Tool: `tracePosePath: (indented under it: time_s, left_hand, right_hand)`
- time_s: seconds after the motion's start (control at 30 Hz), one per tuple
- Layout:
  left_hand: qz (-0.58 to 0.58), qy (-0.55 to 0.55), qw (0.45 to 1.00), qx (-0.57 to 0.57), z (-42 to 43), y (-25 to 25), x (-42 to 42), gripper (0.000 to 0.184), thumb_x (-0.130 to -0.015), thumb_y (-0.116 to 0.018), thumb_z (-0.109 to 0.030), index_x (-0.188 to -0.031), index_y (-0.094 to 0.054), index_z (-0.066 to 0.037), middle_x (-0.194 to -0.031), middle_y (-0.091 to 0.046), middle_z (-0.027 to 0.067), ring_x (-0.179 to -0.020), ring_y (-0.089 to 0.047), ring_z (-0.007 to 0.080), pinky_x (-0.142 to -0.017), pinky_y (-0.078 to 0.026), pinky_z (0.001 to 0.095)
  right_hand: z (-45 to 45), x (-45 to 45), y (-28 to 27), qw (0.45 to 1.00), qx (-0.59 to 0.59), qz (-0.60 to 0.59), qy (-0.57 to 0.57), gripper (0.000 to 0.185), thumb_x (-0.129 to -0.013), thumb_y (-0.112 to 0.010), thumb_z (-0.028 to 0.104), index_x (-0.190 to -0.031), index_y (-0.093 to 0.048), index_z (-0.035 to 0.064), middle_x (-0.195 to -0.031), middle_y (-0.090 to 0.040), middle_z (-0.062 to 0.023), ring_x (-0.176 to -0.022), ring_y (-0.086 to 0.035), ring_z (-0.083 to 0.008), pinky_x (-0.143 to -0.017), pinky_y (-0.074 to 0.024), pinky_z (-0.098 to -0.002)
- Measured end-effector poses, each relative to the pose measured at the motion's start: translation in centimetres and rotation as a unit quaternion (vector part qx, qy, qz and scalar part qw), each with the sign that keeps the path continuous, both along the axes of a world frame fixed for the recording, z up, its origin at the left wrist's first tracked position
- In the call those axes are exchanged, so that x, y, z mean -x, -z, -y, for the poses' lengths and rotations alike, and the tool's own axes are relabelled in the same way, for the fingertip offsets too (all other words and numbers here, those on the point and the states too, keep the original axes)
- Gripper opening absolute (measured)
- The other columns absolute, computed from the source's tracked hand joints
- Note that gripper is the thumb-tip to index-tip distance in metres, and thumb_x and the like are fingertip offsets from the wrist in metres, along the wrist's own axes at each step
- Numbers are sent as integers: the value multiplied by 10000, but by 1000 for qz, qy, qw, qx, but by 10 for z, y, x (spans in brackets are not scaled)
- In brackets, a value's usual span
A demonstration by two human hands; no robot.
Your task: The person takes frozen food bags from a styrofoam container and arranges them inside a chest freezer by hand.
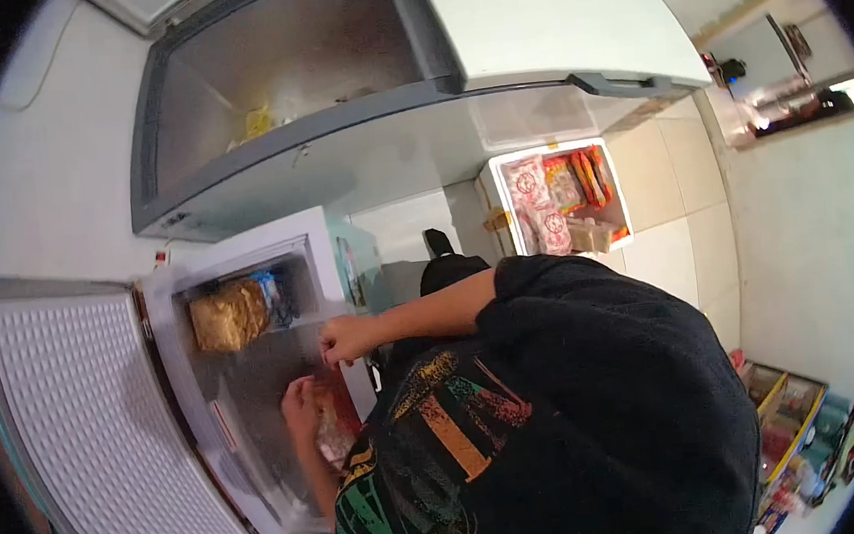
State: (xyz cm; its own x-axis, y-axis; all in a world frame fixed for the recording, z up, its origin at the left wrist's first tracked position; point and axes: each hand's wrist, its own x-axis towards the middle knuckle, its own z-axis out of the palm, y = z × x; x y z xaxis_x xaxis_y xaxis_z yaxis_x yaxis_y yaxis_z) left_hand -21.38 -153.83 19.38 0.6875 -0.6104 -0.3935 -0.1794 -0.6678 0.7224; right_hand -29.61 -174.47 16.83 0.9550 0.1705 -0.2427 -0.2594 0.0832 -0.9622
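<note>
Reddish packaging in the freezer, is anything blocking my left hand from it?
Nothing visible stands between your left hand and the reddish packaging right beside it; the freezer lid is open. Blur hides whether they touch.

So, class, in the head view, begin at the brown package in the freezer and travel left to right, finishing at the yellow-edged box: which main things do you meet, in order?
Brown package → left hand → right hand → white box of packets → yellow-edged box.
</note>
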Motion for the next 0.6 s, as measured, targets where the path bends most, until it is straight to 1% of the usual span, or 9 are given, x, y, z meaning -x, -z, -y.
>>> tracePosePath:
  time_s: [0.03, 0.17, 0.23, 0.33, 0.37, 0.4, 0.47, 0.53, 0.6]
  left_hand:
    - [-168, -24, 986, 8, 18, -22, -7, 223, -860, -467, -210, -953, -516, -13, -759, -559, 82, -634, -548, 141, -696, -447, 296]
    - [-281, 3, 923, 263, 87, -100, -10, 171, -857, -450, -184, -912, -531, -43, -523, -449, 18, -465, -439, 85, -658, -453, 327]
    - [-490, 85, 711, 498, 125, -117, -6, 142, -841, -481, -172, -908, -521, -53, -466, -356, -23, -453, -407, 67, -710, -447, 360]
    - [-534, 21, 734, 419, 198, -108, 5, 144, -820, -501, -158, -913, -531, -52, -500, -412, -33, -460, -428, 105, -694, -436, 325]
    - [-315, 98, 900, 286, 228, -99, 11, 149, -805, -514, -152, -919, -536, -57, -523, -449, -12, -472, -448, 129, -676, -431, 311]
    - [-63, 168, 975, 130, 256, -87, 19, 159, -791, -527, -146, -925, -542, -63, -546, -486, 9, -484, -469, 153, -658, -426, 298]
    - [292, 351, 887, 71, 303, -69, 47, 186, -764, -546, -130, -942, -545, -77, -614, -542, 59, -550, -520, 175, -598, -419, 276]
    - [107, 381, 916, 67, 349, -60, 82, 209, -751, -567, -145, -951, -540, -89, -662, -572, 78, -625, -563, 198, -602, -428, 297]
    - [32, 428, 903, 29, 392, -42, 112, 210, -756, -556, -152, -956, -536, -93, -706, -595, 85, -681, -581, 229, -615, -437, 332]
  right_hand:
    - [14, 10, -2, 998, -41, -38, 18, 134, -678, -542, 152, -718, -599, 37, -697, -621, -56, -532, -576, -153, -513, -464, -283]
    - [72, 52, -8, 987, -128, -59, 80, 157, -684, -560, 144, -783, -603, 29, -732, -621, -70, -556, -579, -156, -426, -407, -273]
    - [104, 73, -19, 972, -174, -140, 70, 203, -706, -553, 167, -858, -565, 34, -804, -619, -57, -604, -583, -140, -436, -400, -242]
    - [146, 106, -27, 952, -194, -201, 124, 231, -709, -557, 179, -886, -553, 31, -822, -616, -63, -624, -582, -137, -409, -362, -238]
    - [160, 117, -16, 949, -187, -199, 157, 225, -706, -558, 188, -865, -560, 28, -810, -616, -60, -632, -580, -133, -432, -381, -249]
    - [173, 131, 0, 945, -179, -198, 190, 221, -704, -560, 197, -844, -567, 26, -798, -616, -57, -639, -578, -129, -456, -400, -260]
    - [203, 156, 16, 940, 86, -233, 235, 226, -677, -562, 214, -808, -581, 31, -783, -616, -85, -672, -592, -185, -539, -446, -315]
    - [225, 188, 55, 890, 282, -245, 263, 253, -632, -531, 198, -815, -601, 37, -803, -601, -169, -705, -592, -271, -645, -460, -373]
    - [251, 226, 78, 868, 317, -235, 300, 260, -625, -512, 205, -804, -599, 36, -792, -597, -186, -758, -581, -319, -670, -457, -389]
